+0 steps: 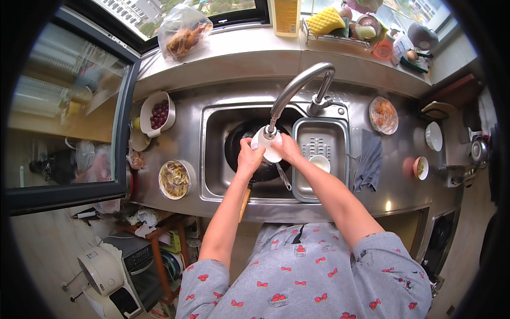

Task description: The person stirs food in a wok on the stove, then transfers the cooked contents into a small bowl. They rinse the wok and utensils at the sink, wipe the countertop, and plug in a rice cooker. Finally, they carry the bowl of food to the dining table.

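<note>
Steel sink [212, 154]: both hands grip white cup [267, 147].

Both arms outstretched, left hand [248, 157] and right hand [288, 148] curled close together.

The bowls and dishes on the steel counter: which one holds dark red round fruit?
The white oblong bowl at the far left of the sink, near the window frame. It alone holds dark red fruit; the round dish nearer the person holds pale strips, and the plate right of the tap holds orange food.
</note>
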The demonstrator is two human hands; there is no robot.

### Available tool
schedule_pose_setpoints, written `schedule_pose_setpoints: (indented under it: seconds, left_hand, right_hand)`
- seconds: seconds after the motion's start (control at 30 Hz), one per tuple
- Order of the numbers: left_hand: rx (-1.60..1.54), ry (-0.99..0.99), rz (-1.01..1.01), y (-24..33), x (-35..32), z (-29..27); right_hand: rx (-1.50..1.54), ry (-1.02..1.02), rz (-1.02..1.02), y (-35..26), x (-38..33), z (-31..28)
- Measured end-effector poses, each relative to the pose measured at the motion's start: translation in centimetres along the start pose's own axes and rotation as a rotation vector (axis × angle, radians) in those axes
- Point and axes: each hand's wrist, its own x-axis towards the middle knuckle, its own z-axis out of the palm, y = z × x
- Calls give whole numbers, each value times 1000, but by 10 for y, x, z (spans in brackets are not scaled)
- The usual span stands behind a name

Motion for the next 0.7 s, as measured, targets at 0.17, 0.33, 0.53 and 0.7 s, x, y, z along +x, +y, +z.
schedule_pose_setpoints:
  seconds: [0.17,0.33,0.53,0.7]
  left_hand:
    - [-317,150,352,-17,0,26]
    - [-268,-163,-73,1,-3,-2]
    - [-422,69,292,-21,4,33]
    - [-192,-216,76,-35,28,1]
  right_hand:
    - [764,217,-91,-8,-2,64]
    - [149,118,-101,5,5,32]
    - [849,161,311,-7,-4,86]
    - [71,270,-21,8,-5,32]
